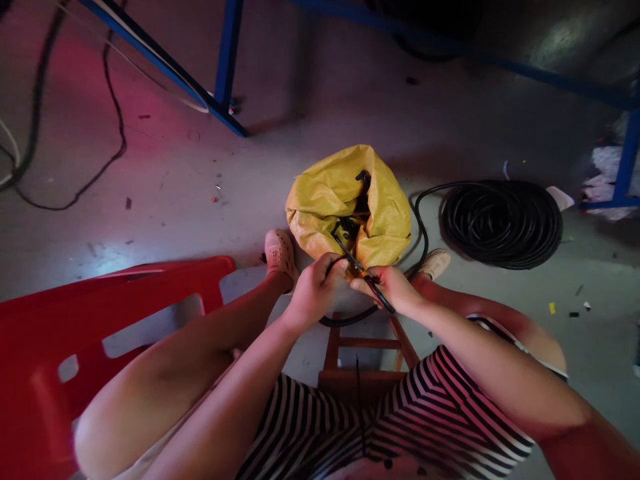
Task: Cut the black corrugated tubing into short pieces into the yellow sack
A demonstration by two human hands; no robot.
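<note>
My left hand is closed, pinching the end of a black hose that loops beneath both hands. In my right hand is a cutting tool with black and orange handles, its long narrow front end pointing away over the bag. The fingers hide where tool and hose meet, so I cannot tell if they touch. Just beyond the hands, a crumpled yellow bag stands open on the floor, with small black pieces inside it.
A coil of black hose lies right of the bag, its free length running toward my hands. At left is a red plastic stool. A small wooden stool sits between my legs. Blue metal frames and loose cables lie farther off.
</note>
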